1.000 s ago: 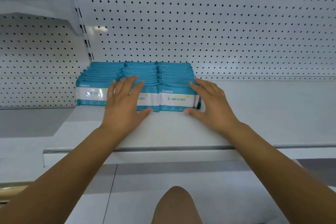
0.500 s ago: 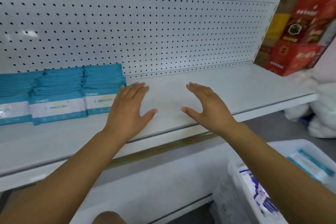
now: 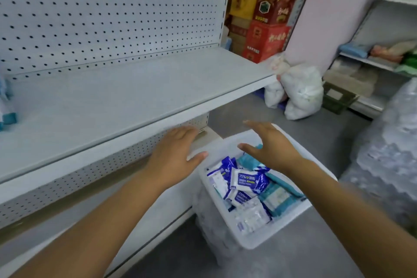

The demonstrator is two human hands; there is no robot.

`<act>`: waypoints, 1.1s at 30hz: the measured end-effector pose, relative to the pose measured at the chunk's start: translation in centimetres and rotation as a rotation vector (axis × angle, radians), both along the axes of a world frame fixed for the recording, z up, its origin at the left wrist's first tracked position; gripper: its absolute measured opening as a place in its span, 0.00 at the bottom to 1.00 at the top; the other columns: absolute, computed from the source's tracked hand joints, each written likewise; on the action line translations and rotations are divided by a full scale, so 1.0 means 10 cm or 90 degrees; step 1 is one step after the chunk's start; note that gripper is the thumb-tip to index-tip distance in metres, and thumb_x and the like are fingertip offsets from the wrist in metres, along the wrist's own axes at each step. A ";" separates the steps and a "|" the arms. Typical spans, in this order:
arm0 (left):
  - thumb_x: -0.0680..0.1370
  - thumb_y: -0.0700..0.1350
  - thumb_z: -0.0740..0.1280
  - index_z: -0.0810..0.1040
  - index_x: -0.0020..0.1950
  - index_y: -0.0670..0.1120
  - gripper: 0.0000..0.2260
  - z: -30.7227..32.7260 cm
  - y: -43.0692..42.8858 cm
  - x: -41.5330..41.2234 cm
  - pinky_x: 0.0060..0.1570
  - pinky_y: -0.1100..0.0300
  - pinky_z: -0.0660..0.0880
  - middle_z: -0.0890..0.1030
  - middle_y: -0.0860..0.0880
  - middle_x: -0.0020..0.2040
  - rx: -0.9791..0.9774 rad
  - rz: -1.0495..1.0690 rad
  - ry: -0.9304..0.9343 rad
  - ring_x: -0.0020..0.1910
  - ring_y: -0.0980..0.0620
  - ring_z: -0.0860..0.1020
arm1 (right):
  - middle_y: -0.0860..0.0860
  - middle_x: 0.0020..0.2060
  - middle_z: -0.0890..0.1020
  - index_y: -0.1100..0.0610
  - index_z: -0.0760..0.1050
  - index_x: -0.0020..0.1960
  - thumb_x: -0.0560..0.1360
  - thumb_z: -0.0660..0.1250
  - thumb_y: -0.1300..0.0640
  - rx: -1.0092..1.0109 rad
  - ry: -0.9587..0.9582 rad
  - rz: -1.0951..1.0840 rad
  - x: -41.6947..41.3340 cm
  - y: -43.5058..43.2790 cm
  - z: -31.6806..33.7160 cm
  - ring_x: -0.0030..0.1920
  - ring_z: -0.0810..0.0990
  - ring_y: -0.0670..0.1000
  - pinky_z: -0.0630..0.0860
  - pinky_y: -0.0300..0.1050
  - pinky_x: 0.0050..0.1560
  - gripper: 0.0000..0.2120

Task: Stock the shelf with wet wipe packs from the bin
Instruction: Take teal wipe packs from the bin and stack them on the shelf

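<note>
A white bin [image 3: 266,236] stands on the floor at the lower right, filled with wet wipe packs: dark blue ones [image 3: 247,179] and teal ones [image 3: 277,196]. My right hand [image 3: 272,145] hovers over the bin's far side, fingers spread, holding nothing. My left hand [image 3: 174,153] hangs in front of the shelf's front edge, just left of the bin, fingers straight and empty. The white shelf [image 3: 135,97] is bare in view except for the end of the teal pack rows [image 3: 8,106] at the far left edge.
A perforated white back panel [image 3: 108,11] rises behind the shelf. White plastic bags [image 3: 297,92] lie on the grey floor past the shelf's right end, with red and yellow cartons [image 3: 266,11] stacked behind. Another shelf unit [image 3: 381,61] stands at the right; bubble-wrap bulk [image 3: 388,156] sits close by.
My view swung right and down from the stacked packs to the bin. Both hands left the packs and moved off the shelf; the right one now hangs over the bin.
</note>
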State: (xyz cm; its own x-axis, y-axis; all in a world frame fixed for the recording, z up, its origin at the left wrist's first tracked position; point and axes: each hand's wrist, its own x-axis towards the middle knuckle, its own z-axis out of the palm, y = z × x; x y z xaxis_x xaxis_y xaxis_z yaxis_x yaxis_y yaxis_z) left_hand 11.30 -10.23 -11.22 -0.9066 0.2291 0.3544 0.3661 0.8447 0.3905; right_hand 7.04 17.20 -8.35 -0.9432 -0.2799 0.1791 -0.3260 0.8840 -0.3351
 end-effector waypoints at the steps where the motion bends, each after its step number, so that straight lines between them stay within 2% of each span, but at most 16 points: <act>1: 0.78 0.61 0.66 0.69 0.75 0.47 0.30 -0.07 0.12 -0.01 0.74 0.51 0.63 0.71 0.47 0.74 -0.011 -0.008 -0.026 0.73 0.46 0.68 | 0.49 0.71 0.73 0.48 0.67 0.75 0.75 0.71 0.41 0.000 -0.018 -0.022 0.02 0.14 -0.07 0.70 0.70 0.50 0.67 0.46 0.69 0.32; 5: 0.78 0.65 0.63 0.59 0.80 0.49 0.35 -0.39 0.50 -0.04 0.76 0.52 0.57 0.60 0.49 0.80 -0.070 0.022 -0.179 0.79 0.48 0.58 | 0.49 0.70 0.74 0.49 0.69 0.74 0.75 0.71 0.42 0.000 -0.107 -0.128 0.08 0.64 -0.35 0.68 0.73 0.51 0.68 0.44 0.67 0.30; 8: 0.75 0.68 0.64 0.52 0.81 0.48 0.43 -0.64 0.68 -0.10 0.78 0.46 0.54 0.51 0.46 0.83 -0.097 0.051 -0.333 0.81 0.46 0.52 | 0.51 0.68 0.77 0.50 0.70 0.73 0.76 0.70 0.40 0.017 -0.190 -0.223 0.12 1.00 -0.60 0.64 0.76 0.54 0.72 0.47 0.63 0.29; 10: 0.74 0.71 0.64 0.48 0.82 0.47 0.47 -0.76 0.75 -0.14 0.78 0.44 0.52 0.46 0.44 0.83 -0.112 0.072 -0.389 0.81 0.44 0.47 | 0.52 0.65 0.79 0.51 0.70 0.72 0.77 0.68 0.40 0.017 -0.250 -0.281 0.13 1.20 -0.78 0.60 0.78 0.55 0.74 0.48 0.59 0.27; 14: 0.73 0.73 0.61 0.40 0.81 0.41 0.53 -0.91 0.83 -0.13 0.79 0.45 0.44 0.35 0.40 0.81 -0.170 0.081 -0.426 0.80 0.42 0.36 | 0.54 0.60 0.80 0.54 0.72 0.69 0.79 0.66 0.43 -0.009 -0.309 -0.344 0.10 1.43 -1.04 0.52 0.78 0.53 0.77 0.45 0.52 0.23; 19: 0.72 0.75 0.59 0.31 0.79 0.39 0.57 -1.02 0.87 -0.11 0.77 0.42 0.41 0.27 0.41 0.77 -0.189 0.088 -0.464 0.76 0.43 0.27 | 0.54 0.56 0.80 0.54 0.72 0.67 0.78 0.66 0.42 0.016 -0.349 -0.366 -0.07 1.46 -1.21 0.51 0.81 0.53 0.81 0.50 0.54 0.23; 24: 0.71 0.76 0.57 0.28 0.78 0.41 0.58 -1.07 0.87 -0.14 0.76 0.40 0.38 0.23 0.43 0.76 -0.196 0.082 -0.498 0.73 0.46 0.23 | 0.50 0.60 0.78 0.50 0.65 0.73 0.64 0.77 0.34 0.038 -0.398 -0.326 -0.19 1.43 -1.28 0.57 0.79 0.53 0.80 0.50 0.57 0.44; 26: 0.71 0.76 0.58 0.28 0.77 0.41 0.58 -1.08 0.87 -0.15 0.76 0.40 0.38 0.23 0.43 0.75 -0.194 0.081 -0.503 0.73 0.47 0.22 | 0.49 0.60 0.78 0.48 0.64 0.74 0.62 0.77 0.33 0.059 -0.403 -0.323 -0.23 1.44 -1.32 0.56 0.79 0.53 0.80 0.51 0.57 0.47; 31: 0.70 0.77 0.57 0.28 0.78 0.41 0.58 -1.12 0.88 -0.17 0.76 0.39 0.38 0.22 0.43 0.75 -0.199 0.089 -0.515 0.71 0.47 0.20 | 0.48 0.56 0.79 0.47 0.67 0.73 0.67 0.76 0.36 0.009 -0.368 -0.362 -0.29 1.49 -1.39 0.51 0.81 0.51 0.83 0.48 0.48 0.39; 33: 0.71 0.76 0.56 0.28 0.78 0.42 0.56 -1.11 0.88 -0.17 0.76 0.39 0.39 0.22 0.43 0.75 -0.198 0.087 -0.520 0.71 0.47 0.20 | 0.48 0.56 0.80 0.47 0.69 0.72 0.70 0.74 0.38 -0.020 -0.346 -0.370 -0.29 1.49 -1.38 0.48 0.81 0.50 0.82 0.44 0.39 0.34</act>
